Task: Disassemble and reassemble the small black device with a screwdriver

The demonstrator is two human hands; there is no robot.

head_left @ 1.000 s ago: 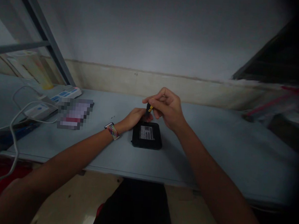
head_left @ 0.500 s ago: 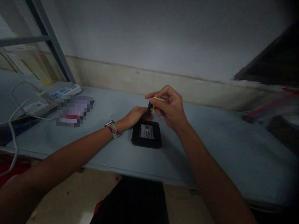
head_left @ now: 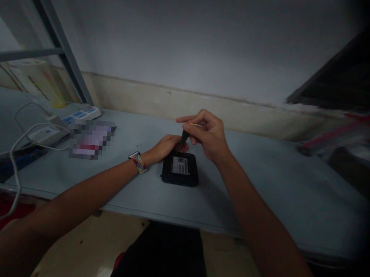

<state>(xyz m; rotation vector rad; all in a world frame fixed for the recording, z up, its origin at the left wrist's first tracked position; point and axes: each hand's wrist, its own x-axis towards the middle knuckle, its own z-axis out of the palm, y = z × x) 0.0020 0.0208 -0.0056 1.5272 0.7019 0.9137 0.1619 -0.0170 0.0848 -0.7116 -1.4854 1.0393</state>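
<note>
A small black box with a white label lies flat on the pale blue table. My left hand, with a striped band on its wrist, rests at the box's far left corner with fingers curled against it. My right hand hovers just above the box's far edge, fingers pinched round the black-and-yellow handle of a small screwdriver that stands upright with its tip down on the box.
A white power strip and a white adapter with looping cables lie at the table's left. A blurred-out packet sits beside them. A grey metal frame rises at the left; red-striped clutter lies far right.
My right hand's fingers have shifted round the screwdriver handle, showing less of its yellow. The left hand and the box have stayed put.
</note>
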